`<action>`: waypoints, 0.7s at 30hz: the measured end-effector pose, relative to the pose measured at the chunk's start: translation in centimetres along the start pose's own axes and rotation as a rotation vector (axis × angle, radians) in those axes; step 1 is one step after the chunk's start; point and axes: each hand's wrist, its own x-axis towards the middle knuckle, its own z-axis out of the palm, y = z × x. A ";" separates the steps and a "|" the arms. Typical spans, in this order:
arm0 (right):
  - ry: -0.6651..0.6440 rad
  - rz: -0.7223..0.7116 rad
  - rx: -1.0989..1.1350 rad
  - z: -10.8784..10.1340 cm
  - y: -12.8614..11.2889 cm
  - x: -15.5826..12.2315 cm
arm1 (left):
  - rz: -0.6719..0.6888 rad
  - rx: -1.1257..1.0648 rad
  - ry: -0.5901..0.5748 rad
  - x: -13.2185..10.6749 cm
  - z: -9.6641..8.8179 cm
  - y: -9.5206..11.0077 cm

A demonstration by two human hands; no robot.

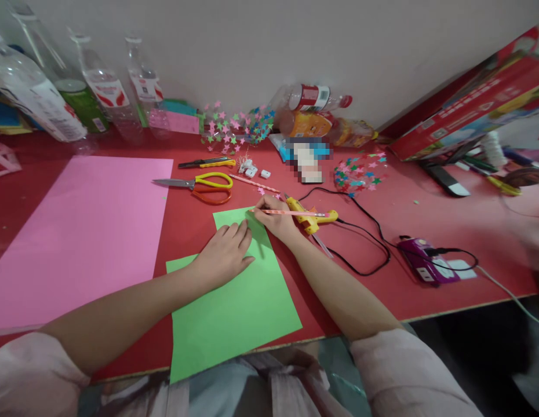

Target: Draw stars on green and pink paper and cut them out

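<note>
A green sheet of paper [235, 313] lies on the red table, its near corner hanging past the front edge. My left hand [224, 255] rests flat on the sheet with its fingers stretched out. Near the sheet's far right corner, my right hand [276, 219] is closed around a pink pencil [291, 214], whose tip points left at the paper. Just right of that hand lies a yellow glue gun [312, 218] with a black cord. Scissors [200, 186] with yellow and orange handles lie beyond the sheet, to the left.
A large pink sheet [87, 231] covers the table's left side. Behind the scissors lies a utility knife [206, 163]. Plastic bottles [108, 92] line the wall. A purple power strip [426, 260] sits at the right, with the cord looping towards it. A red box [469, 98] stands behind.
</note>
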 end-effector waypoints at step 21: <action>0.122 0.015 -0.047 0.0 0.3 -0.1 | 0.006 0.006 0.004 0.0 0.2 -0.1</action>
